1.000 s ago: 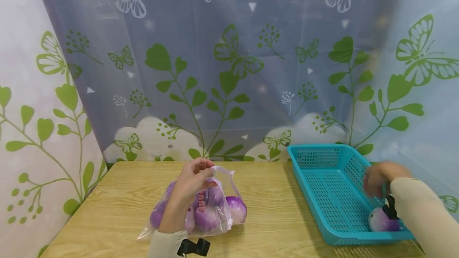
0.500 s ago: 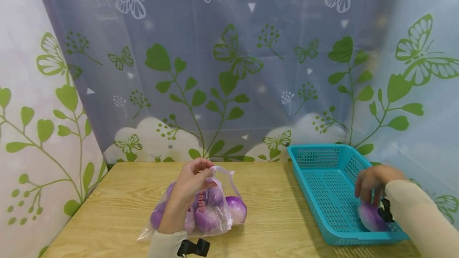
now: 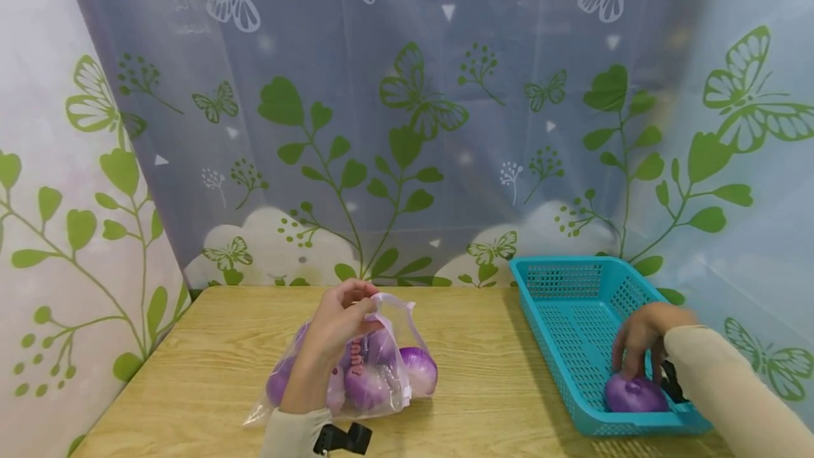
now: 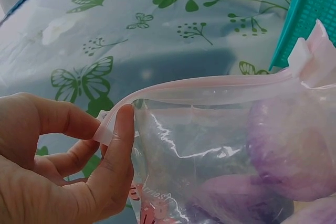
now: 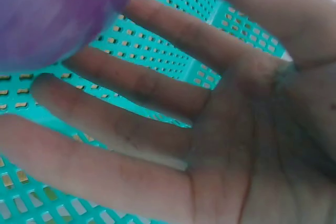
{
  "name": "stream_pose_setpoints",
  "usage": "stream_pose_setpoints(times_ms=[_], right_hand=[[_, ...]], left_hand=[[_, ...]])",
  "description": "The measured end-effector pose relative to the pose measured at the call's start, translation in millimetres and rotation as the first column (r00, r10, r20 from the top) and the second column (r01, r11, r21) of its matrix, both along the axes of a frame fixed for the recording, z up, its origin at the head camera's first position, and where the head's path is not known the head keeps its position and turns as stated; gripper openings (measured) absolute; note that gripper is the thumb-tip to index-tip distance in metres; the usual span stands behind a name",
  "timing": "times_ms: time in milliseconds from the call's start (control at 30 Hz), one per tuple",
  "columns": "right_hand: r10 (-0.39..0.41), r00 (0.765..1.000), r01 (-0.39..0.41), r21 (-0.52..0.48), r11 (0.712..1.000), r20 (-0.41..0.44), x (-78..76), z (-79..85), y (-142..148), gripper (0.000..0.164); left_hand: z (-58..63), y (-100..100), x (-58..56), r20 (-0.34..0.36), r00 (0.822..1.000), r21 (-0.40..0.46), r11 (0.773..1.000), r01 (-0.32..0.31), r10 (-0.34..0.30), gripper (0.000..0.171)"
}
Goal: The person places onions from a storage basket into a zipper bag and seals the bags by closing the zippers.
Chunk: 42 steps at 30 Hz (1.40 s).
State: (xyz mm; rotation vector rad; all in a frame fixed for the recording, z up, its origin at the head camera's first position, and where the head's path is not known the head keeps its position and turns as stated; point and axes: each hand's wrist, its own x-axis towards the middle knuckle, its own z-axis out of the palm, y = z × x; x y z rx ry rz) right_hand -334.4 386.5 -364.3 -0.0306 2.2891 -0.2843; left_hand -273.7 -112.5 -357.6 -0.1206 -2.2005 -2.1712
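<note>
In the head view my left hand (image 3: 340, 320) pinches the zip edge of a clear zip bag (image 3: 381, 405) between thumb and fingers. Several purple onions show through the plastic. One more onion (image 3: 421, 373) sits at the bag's mouth; whether it is partly inside I cannot tell. The left wrist view shows the pinched zip strip (image 4: 210, 85) close up. My right hand (image 3: 649, 334) reaches down into a teal basket (image 3: 553, 359), over a purple onion (image 3: 636, 396). Its fingers are extended and spread, with the onion (image 5: 58, 19) at the fingertips in the right wrist view.
The basket stands at the right of the wooden table (image 3: 483, 345), its far end near the patterned backdrop (image 3: 356, 161). Table surface lies between bag and basket. Printed sheets also hang at left and right.
My right hand has moved left and down inside the basket, and the onion there has shifted left and turned. The left hand and the zip bag have stayed in place.
</note>
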Motion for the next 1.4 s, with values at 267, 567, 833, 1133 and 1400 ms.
stream_pose_setpoints(times_ms=[267, 567, 833, 1133, 1400], right_hand=[[0.01, 0.999, -0.011, 0.02, 1.0, 0.047, -2.7, -1.8, -11, 0.036], [-0.011, 0.997, 0.014, -0.041, 0.999, 0.075, -4.6, -1.6, -13, 0.027], [-0.024, 0.998, 0.03, -0.124, 0.992, 0.054, -2.2, 0.5, -12, 0.028], [-0.105, 0.991, 0.071, -0.345, 0.936, -0.082, -0.2, 28.3, -9, 0.038], [-0.088, 0.984, 0.005, -0.477, 0.879, -0.152, -1.9, 42.7, -20, 0.043]], left_hand=[[0.4, 0, 0.3, 0.008, 1.0, 0.008, 1.0, 0.002, -0.002, 0.013], [3.0, 0, 0.5, 0.009, 1.0, 0.008, 1.0, 0.006, -0.006, 0.013], [1.5, 0, -0.1, 0.006, 1.0, 0.013, 1.0, 0.005, -0.005, 0.013], [0.8, 0, -1.1, -0.004, 1.0, 0.019, 1.0, 0.002, -0.002, 0.013], [1.2, 0, 1.4, -0.006, 1.0, 0.021, 1.0, 0.002, -0.002, 0.013]])
